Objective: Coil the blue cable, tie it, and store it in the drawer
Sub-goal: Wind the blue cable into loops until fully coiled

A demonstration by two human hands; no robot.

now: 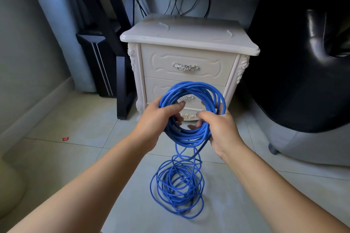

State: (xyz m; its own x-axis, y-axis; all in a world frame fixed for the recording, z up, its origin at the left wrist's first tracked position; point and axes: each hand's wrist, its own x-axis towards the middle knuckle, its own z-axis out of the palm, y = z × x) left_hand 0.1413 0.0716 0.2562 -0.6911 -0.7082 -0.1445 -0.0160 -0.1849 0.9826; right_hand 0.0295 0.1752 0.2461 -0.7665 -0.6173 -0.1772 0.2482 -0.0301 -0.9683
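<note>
While both hands grip the cable coil before the nightstand, loose loops lie below it on the floor. Left hand fingers curl through the coil; right hand fingers wrap its lower side.

Bare hands, forearms; seemingly short nails

Cable: blue, thin, round. Part is wound into a tidy upright ring, gripped by the left hand and right hand. The rest drops from the ring's bottom into a loose heap of loops on the floor.
Top drawer: cream, carved, silver handle, shut.
Lower drawer: alike, half hidden behind the ring.
</note>
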